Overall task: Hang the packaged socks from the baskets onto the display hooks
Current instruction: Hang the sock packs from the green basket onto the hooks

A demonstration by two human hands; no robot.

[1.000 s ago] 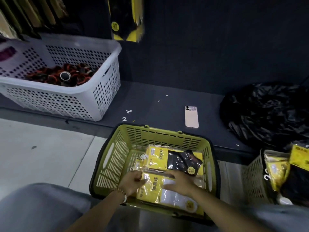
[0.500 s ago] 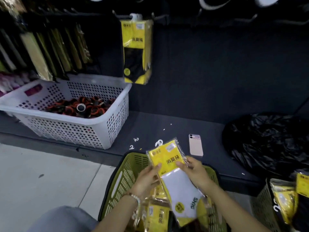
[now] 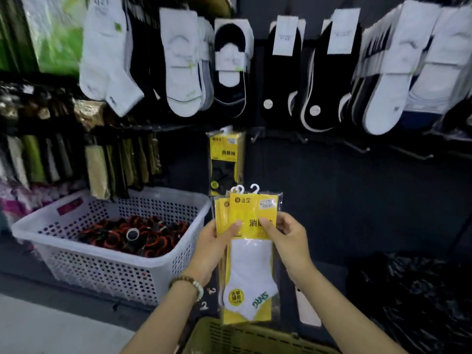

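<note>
I hold a small stack of yellow sock packs (image 3: 251, 251) upright in front of me, white socks showing through the clear plastic, white hanger hooks sticking up at the top. My left hand (image 3: 215, 247) grips the stack's left edge with the thumb on the front. My right hand (image 3: 286, 241) pinches its right edge. Behind the stack, one yellow pack with black socks (image 3: 226, 162) hangs from a display hook. Bare display hooks (image 3: 357, 146) jut from the dark panel to the right. The rim of the green basket (image 3: 255, 335) shows at the bottom.
A white perforated basket (image 3: 115, 251) with red and black items stands on the dark shelf at left. Rows of white and black socks hang above. A pink phone (image 3: 307, 310) lies on the shelf, and a black plastic bag (image 3: 413, 297) lies at right.
Both hands lifted the yellow packs out of the green basket and raised them upright toward the display. My view tilted up from the basket to the hanging rows.
</note>
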